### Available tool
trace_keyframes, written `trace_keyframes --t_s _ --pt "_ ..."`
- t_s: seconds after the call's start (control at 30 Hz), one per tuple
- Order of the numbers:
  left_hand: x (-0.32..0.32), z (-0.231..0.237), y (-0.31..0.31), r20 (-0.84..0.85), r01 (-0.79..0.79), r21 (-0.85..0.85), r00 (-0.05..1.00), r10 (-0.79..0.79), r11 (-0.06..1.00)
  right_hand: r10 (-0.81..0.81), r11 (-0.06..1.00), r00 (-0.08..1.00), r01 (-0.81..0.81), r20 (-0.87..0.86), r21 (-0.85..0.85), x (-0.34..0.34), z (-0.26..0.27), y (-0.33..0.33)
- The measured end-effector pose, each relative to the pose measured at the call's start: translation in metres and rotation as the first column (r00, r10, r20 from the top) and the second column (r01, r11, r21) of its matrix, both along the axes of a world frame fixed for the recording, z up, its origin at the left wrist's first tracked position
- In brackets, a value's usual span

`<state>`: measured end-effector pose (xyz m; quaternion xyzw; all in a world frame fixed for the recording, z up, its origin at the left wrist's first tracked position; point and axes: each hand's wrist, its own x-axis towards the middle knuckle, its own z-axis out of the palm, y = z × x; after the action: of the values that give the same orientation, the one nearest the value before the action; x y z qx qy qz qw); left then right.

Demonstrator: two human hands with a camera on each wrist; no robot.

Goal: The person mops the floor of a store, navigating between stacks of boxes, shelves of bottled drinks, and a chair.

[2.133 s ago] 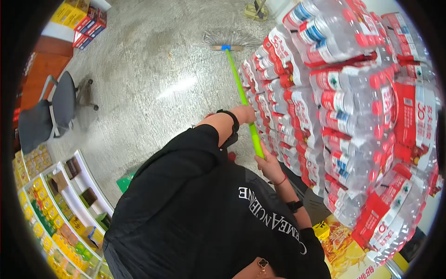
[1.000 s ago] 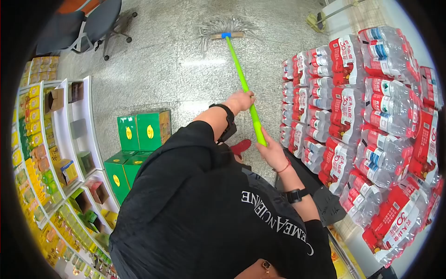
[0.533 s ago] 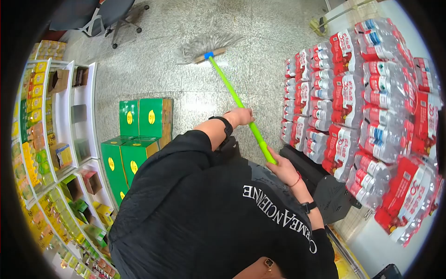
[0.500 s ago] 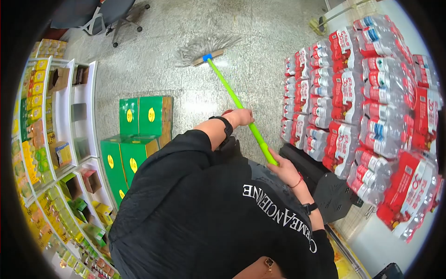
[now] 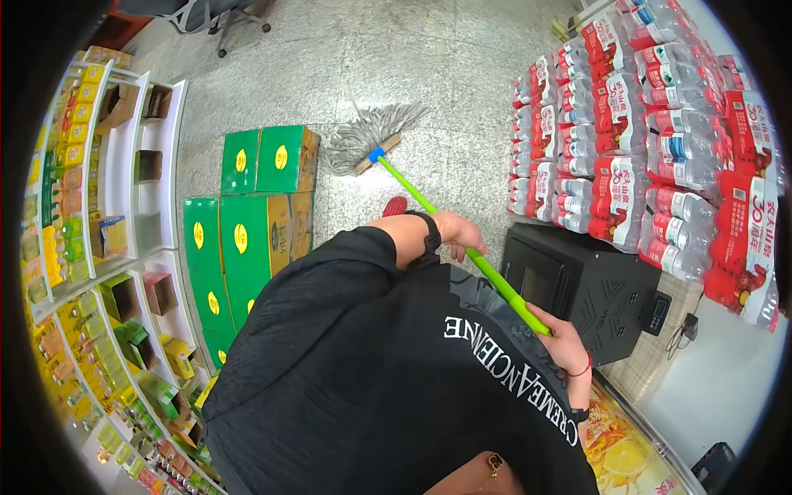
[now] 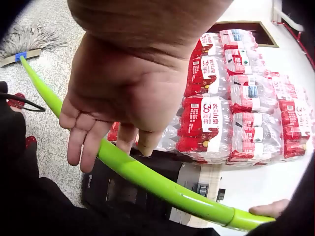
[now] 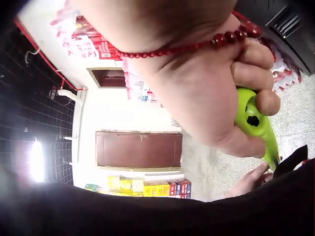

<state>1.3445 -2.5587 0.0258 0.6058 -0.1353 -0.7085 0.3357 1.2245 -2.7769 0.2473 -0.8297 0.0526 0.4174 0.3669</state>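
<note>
The left hand (image 5: 459, 234) holds the green mop handle (image 5: 495, 280) partway along, its fingers loosely bent round it in the left wrist view (image 6: 128, 93). At the handle's upper end, the right hand (image 5: 564, 343) grips the pole; the right wrist view shows its fingers (image 7: 253, 73) curled round the green end (image 7: 253, 118). Grey mop strands (image 5: 363, 136) lie spread on the floor ahead, joined to the handle by a blue clamp (image 5: 376, 155) on a wooden bar.
Green boxes (image 5: 285, 161) are stacked left of the mop, beside white shelves (image 5: 169, 165) of packaged goods. Shrink-wrapped bottle packs (image 5: 615, 115) stand at right, with a black cabinet (image 5: 610, 305) nearer the body. A red shoe (image 5: 395, 206) and an office chair (image 5: 190, 12) also show.
Both hands and the handle have moved down and right in the head view. The mop head first swung left, then came nearer the body, and its strands have shifted.
</note>
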Motion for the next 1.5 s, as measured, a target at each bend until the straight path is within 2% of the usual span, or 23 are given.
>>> trace_keyframes --t_s 0.2,0.27,0.33,0.4,0.43,0.5,0.53,0.6,0.7,0.73,0.77,0.8,0.83,0.9,1.03,1.07,1.13,1.17,1.2,1.23,1.37,1.43,1.5 --pt "-0.022 -0.045 0.023 0.158 -0.142 -0.02 0.977 0.144 0.99 -0.036 0.999 0.996 0.034 0.076 0.031 -0.017 -0.019 0.043" --pt "-0.02 -0.066 0.047 0.428 -0.035 -0.067 0.902 0.06 0.997 -0.105 0.993 0.994 0.104 0.021 0.058 -0.021 -0.042 0.063" --pt "-0.011 -0.068 0.084 0.572 -0.077 -0.05 0.815 0.092 0.996 -0.058 0.997 0.995 0.054 0.081 0.049 -0.019 -0.07 0.093" --pt "-0.005 -0.091 0.123 0.639 -0.198 -0.036 0.75 0.175 0.98 0.04 0.996 0.976 -0.055 0.213 0.066 -0.012 -0.102 0.126" --pt "-0.006 -0.105 0.143 0.623 -0.329 -0.067 0.723 0.297 0.942 0.076 0.991 0.958 -0.104 0.277 0.088 -0.007 -0.117 0.144" --pt "-0.004 -0.104 0.181 0.576 -0.515 -0.055 0.683 0.449 0.855 0.111 0.985 0.968 -0.137 0.225 0.101 0.006 -0.14 0.179" --pt "-0.005 -0.103 0.194 0.717 -0.476 -0.014 0.608 0.34 0.88 0.107 0.982 0.979 -0.132 0.174 0.135 0.013 -0.148 0.196" --pt "0.001 -0.137 0.212 0.739 -0.393 0.122 0.649 0.181 0.912 0.085 0.98 0.989 -0.105 0.124 0.169 0.018 -0.154 0.219" --pt "0.0 -0.137 0.211 0.803 -0.299 0.174 0.594 0.041 0.938 0.19 0.981 0.97 -0.195 0.154 0.021 0.018 -0.145 0.223" --pt "0.001 -0.112 0.207 0.805 -0.059 0.209 0.577 -0.137 0.976 0.205 0.978 0.969 -0.21 0.141 0.017 0.016 -0.141 0.215" --pt "-0.005 -0.11 0.198 0.806 -0.049 0.204 0.575 -0.14 0.978 0.223 0.974 0.966 -0.227 0.128 0.015 0.011 -0.139 0.205" --pt "-0.013 -0.108 0.186 0.721 -0.263 0.114 0.685 0.103 0.958 0.208 0.977 0.964 -0.214 0.166 0.018 0.001 -0.137 0.192" --pt "-0.021 -0.101 0.172 0.598 -0.477 0.06 0.721 0.351 0.877 0.201 0.978 0.965 -0.206 0.167 0.013 -0.007 -0.131 0.179" --pt "-0.04 -0.085 0.139 0.571 -0.436 0.062 0.753 0.327 0.898 0.236 0.968 0.971 -0.231 0.048 -0.095 -0.029 -0.112 0.151" --pt "-0.094 -0.08 0.059 0.476 -0.103 0.038 0.877 0.073 0.994 0.13 0.983 0.987 -0.117 0.09 -0.138 -0.121 -0.102 0.08" --pt "-0.11 -0.074 0.04 0.482 -0.099 0.031 0.873 0.071 0.995 0.126 0.983 0.987 -0.111 0.097 -0.145 -0.144 -0.095 0.067" --pt "-0.148 -0.037 0.0 0.233 -0.164 0.06 0.961 0.146 0.985 0.121 0.947 0.992 -0.122 -0.023 -0.297 -0.197 -0.079 0.039" --pt "-0.166 -0.029 -0.021 0.239 -0.159 0.053 0.961 0.142 0.986 0.116 0.946 0.993 -0.115 -0.017 -0.303 -0.226 -0.075 0.022" --pt "-0.181 -0.023 -0.042 0.224 -0.036 0.053 0.974 0.023 0.998 0.069 0.966 0.992 -0.041 0.105 -0.255 -0.255 -0.075 0.005" --pt "-0.196 -0.018 -0.062 0.205 0.09 0.053 0.974 -0.099 0.995 0.015 0.98 0.976 0.029 0.219 -0.198 -0.284 -0.074 -0.011" --pt "-0.248 -0.003 -0.138 0.129 0.308 0.048 0.941 -0.312 0.95 -0.085 0.974 0.966 0.132 0.242 -0.183 -0.373 -0.061 -0.061" --pt "-0.273 -0.002 -0.169 0.092 0.441 -0.027 0.895 -0.437 0.897 -0.288 0.945 0.933 0.314 0.218 -0.096 -0.409 -0.055 -0.074" --pt "-0.286 -0.005 -0.191 0.117 0.502 -0.033 0.861 -0.495 0.864 -0.343 0.927 0.918 0.365 0.2 -0.082 -0.429 -0.051 -0.083"
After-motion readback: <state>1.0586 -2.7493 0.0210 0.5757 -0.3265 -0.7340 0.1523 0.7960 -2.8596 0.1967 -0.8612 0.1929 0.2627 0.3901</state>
